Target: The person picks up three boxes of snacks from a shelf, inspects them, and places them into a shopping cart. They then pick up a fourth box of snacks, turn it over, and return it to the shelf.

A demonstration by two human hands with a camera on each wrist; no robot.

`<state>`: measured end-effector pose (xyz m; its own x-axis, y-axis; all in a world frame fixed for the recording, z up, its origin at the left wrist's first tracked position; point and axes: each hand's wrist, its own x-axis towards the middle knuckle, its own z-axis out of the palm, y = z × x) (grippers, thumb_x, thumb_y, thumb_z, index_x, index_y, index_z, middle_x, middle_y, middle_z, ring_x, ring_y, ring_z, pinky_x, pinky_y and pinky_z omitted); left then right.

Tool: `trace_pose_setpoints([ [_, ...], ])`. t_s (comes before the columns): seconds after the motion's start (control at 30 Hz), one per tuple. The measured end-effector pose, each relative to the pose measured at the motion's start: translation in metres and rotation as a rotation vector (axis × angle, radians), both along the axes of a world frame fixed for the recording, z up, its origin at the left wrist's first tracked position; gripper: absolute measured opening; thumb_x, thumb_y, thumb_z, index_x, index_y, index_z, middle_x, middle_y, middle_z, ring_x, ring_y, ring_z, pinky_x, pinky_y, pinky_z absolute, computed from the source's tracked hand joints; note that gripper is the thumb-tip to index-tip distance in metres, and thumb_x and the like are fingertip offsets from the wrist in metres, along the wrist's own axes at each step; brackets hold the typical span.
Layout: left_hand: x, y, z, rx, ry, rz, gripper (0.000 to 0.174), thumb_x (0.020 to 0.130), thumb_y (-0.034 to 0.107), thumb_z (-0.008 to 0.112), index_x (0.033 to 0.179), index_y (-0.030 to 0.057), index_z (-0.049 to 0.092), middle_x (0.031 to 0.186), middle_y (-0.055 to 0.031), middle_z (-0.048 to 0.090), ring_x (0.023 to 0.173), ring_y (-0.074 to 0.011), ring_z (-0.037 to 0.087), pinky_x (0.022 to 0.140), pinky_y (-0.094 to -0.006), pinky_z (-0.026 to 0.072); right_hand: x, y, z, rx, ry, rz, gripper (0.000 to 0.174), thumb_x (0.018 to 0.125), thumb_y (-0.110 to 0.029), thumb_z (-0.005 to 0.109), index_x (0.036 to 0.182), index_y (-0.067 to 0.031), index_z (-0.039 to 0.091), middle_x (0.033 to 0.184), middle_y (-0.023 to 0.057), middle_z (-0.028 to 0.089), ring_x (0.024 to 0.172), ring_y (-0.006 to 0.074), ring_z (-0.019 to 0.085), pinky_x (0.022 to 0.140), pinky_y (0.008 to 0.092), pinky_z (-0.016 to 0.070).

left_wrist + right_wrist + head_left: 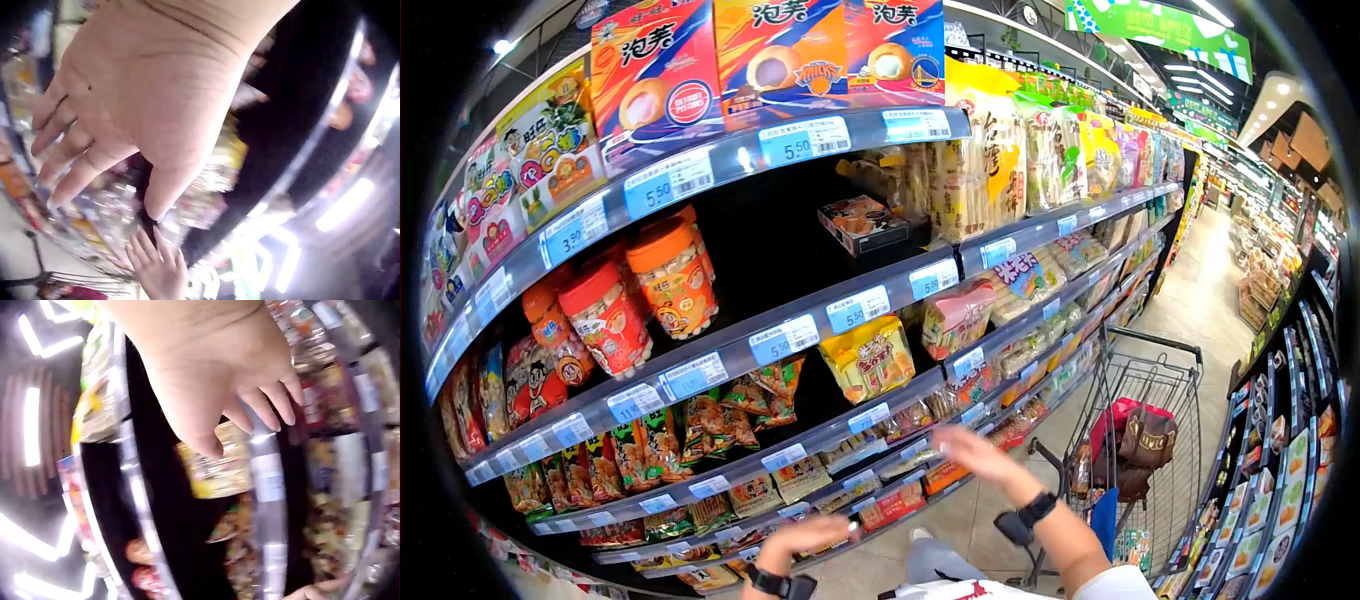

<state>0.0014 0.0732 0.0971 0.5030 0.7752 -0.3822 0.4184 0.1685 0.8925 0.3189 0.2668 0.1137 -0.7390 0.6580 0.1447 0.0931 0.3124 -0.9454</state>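
R hand (975,450) is up in front of the shelves, fingers straight & spread, nothing in it. L hand (800,538) sits lower & closer to the body, fingers relaxed & a bit bent, also empty. From the head view neither hand touches a shelf or any goods. Nearest item to the R hand is the yellow bag (868,358), up & to its left on a mid shelf, standing upright behind the rail (830,435) w/ blue price tags. R wrist view shows the same: fingers (275,406) apart, crossing in front of the rail (265,481), yellow bag (215,465) just past the thumb, a gap between them. L wrist view: open palm (144,94) facing the shelves, goods behind it too blurred to name, R hand (156,269) showing at the bottom edge. L hand is near red pkts (890,505) on the low shelves, apart from them. Left of the yellow bag, one shelf up, stand orange-lid jars (605,318); top shelf carries big boxes (780,50). To the right a cart (1145,400) is parked in the aisle near the shelves w/ a brown bag (1148,437) inside. Black straps on both wrists.
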Motion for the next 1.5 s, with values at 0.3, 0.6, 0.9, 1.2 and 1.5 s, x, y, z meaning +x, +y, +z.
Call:
trace_pose_setpoints([
  [0.3, 0.060, 0.085, 0.259, 1.209, 0.071, 0.504, 0.024, 0.081, 0.013, 0.061, 0.102, 0.0000, 0.064, 0.102, -0.0128, 0.066, 0.095, -0.0247, 0.064, 0.084, -0.0337, 0.0482, -0.054, 0.077, 0.240, 1.038, 0.385, -0.376, 0.031, 0.076, -0.008, 0.062, 0.107, -0.0025, 0.060, 0.102, 0.0178, 0.061, 0.100, 0.0350, 0.056, 0.090, 0.0406, 0.0440],
  [0.6, 0.085, 0.203, 0.274, 1.488, 1.068, 0.896, 0.053, 0.084, 0.025, 0.058, 0.130, 0.0021, 0.046, 0.101, -0.0203, 0.064, 0.098, -0.0354, 0.060, 0.099, -0.0482, 0.0342, -0.086, 0.128, 0.258, 1.292, 0.029, -0.324, 0.057, 0.077, -0.029, 0.068, 0.124, -0.0027, 0.050, 0.112, 0.0230, 0.056, 0.100, 0.0398, 0.056, 0.087, 0.0447, 0.0457],
  [0.9, 0.090, 0.228, 0.280, 1.107, 1.175, 0.934, 0.050, 0.096, 0.040, 0.038, 0.129, 0.0052, 0.050, 0.100, -0.0249, 0.065, 0.107, -0.0351, 0.060, 0.102, -0.0545, 0.0315, -0.105, 0.133, 0.263, 1.235, -0.040, -0.339, 0.082, 0.067, -0.036, 0.071, 0.131, 0.0041, 0.041, 0.099, 0.0284, 0.059, 0.090, 0.0436, 0.060, 0.082, 0.0457, 0.0494],
  [1.2, 0.078, 0.230, 0.282, 1.325, 1.031, 1.023, 0.046, 0.083, 0.027, 0.055, 0.123, 0.0026, 0.054, 0.106, -0.0302, 0.062, 0.105, -0.0371, 0.061, 0.096, -0.0444, 0.0425, -0.094, 0.125, 0.282, 0.792, 0.213, -0.084, 0.081, 0.065, -0.020, 0.076, 0.134, 0.0001, 0.039, 0.116, 0.0226, 0.058, 0.103, 0.0358, 0.061, 0.089, 0.0389, 0.0494],
  [1.5, 0.086, 0.192, 0.288, 1.845, 0.843, 1.157, 0.056, 0.070, 0.007, 0.074, 0.122, 0.0072, 0.056, 0.112, -0.0211, 0.063, 0.105, -0.0328, 0.062, 0.085, -0.0377, 0.0507, -0.103, 0.084, 0.266, 0.549, 0.670, -0.028, 0.065, 0.071, -0.003, 0.070, 0.131, -0.0090, 0.045, 0.131, 0.0178, 0.047, 0.125, 0.0260, 0.047, 0.094, 0.0419, 0.0473],
])
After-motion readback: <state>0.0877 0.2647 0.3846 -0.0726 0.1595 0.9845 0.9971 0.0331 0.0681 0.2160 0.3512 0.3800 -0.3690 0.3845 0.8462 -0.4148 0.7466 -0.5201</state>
